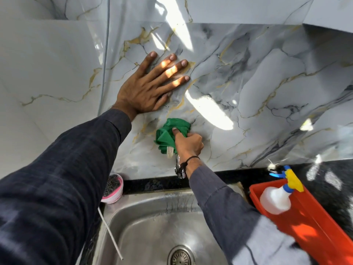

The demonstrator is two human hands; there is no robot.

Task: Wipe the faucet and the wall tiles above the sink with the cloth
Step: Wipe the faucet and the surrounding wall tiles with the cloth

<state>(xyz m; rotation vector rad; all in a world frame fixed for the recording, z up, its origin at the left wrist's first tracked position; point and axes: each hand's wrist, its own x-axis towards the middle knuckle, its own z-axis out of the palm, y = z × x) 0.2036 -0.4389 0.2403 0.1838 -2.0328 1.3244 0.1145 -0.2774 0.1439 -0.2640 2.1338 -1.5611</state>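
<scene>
My right hand (188,143) grips a bunched green cloth (168,133) and presses it against the marble-patterned wall tiles (257,88) just above the chrome faucet (179,170). Only the faucet's lower spout shows below my wrist; the rest is hidden by my hand and the cloth. My left hand (150,85) lies flat on the tiles higher up and to the left, fingers spread, holding nothing.
A steel sink (152,226) with a drain (180,256) lies below. A pink tub with a scrubber (112,188) sits at the sink's back left. A red tray (315,226) with a white spray bottle (277,199) stands on the dark counter at right.
</scene>
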